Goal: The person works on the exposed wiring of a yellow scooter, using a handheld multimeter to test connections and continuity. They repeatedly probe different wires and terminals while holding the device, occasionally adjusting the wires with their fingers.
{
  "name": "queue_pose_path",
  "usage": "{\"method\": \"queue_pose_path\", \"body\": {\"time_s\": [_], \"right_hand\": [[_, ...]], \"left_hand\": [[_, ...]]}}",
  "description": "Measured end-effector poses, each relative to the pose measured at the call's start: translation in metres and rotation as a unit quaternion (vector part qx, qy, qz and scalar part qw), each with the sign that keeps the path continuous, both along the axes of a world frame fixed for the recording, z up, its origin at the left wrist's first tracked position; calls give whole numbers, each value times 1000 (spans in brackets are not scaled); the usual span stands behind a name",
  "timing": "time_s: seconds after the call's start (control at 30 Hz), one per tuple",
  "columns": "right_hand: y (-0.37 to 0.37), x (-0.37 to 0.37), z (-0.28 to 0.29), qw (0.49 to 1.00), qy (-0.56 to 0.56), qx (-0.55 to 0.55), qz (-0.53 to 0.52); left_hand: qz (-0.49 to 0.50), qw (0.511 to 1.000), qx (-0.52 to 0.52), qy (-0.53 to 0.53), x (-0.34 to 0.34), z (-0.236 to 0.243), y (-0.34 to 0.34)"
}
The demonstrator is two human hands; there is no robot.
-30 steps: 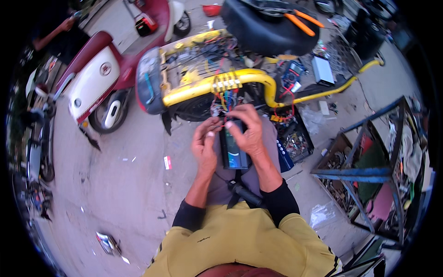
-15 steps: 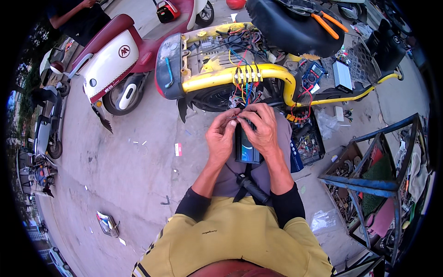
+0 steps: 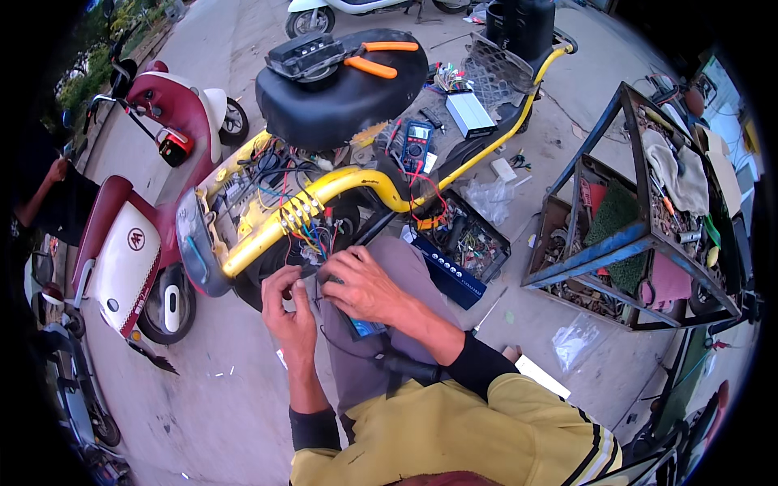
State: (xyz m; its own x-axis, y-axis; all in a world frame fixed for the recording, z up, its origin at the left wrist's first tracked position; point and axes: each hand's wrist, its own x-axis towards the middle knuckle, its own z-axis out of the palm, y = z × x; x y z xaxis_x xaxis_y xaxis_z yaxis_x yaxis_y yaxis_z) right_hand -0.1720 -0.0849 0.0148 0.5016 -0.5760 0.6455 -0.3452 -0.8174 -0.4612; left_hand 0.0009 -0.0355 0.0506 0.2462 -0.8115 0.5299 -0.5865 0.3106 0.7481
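My left hand [image 3: 289,312] and my right hand [image 3: 365,285] are close together above my lap, fingertips pinched on thin wires. Finer detail between the fingers is too small to make out. A dark cable [image 3: 328,334] runs from below my right hand to a black handlebar grip [image 3: 409,368] lying on my lap. Beneath my right wrist, part of a dark box with a blue face [image 3: 369,328] shows on my thigh. Just beyond my hands, coloured wires [image 3: 312,235] hang from a terminal row on the yellow scooter frame [image 3: 340,180].
A black seat [image 3: 340,101] bears orange-handled pliers [image 3: 379,60]. Beside it are a multimeter [image 3: 416,146] with red leads and a silver box [image 3: 470,113]. To the right stand a parts tray [image 3: 478,235] and a metal rack [image 3: 596,251]. A red-and-white scooter [image 3: 130,259] and another person's arm [image 3: 40,190] are left.
The view has swung to the right, so the scooter and my hands appear further left. My fingertips, touching before, are now slightly apart.
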Motion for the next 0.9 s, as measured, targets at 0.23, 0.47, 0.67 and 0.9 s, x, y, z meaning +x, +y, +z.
{"method": "queue_pose_path", "body": {"time_s": [0.23, 0.47, 0.67, 0.9], "right_hand": [[2, 0, -4, 999, -13, 18, -24], [-3, -52, 9, 989, -110, 100, -18], [-57, -118, -36, 916, -246, 195, -248], [-118, -147, -77, 877, -228, 224, -358]], "left_hand": [[-115, 991, -8, -72, -33, 21, -14], [-94, 992, 53, 63, -46, -2, -17], [-79, 990, 110, 50, -47, -17, -18], [-64, 987, 127, 76, -50, -24, -22]]}}
